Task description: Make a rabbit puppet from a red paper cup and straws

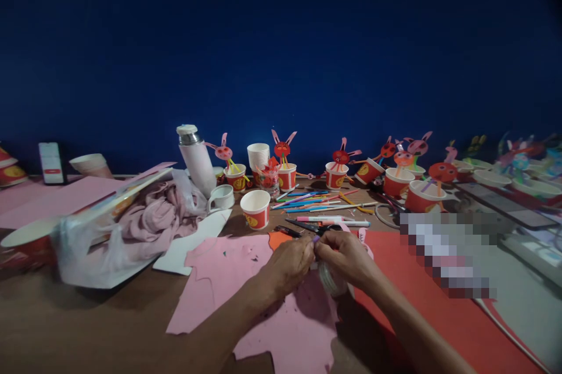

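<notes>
My left hand and my right hand meet over a pink foam sheet on the wooden table. Both are closed in a pinch around a small purple piece held between the fingertips. Under my right hand sits a roll of clear tape, partly hidden. Black scissors and a pink marker lie just beyond my fingers. A red paper cup stands a little farther back on the left.
Red sheet lies on the right. Coloured straws, a white flask, a stack of cups and several cups with paper bunnies line the blue wall. A plastic bag with pink cloth sits left, a phone far left.
</notes>
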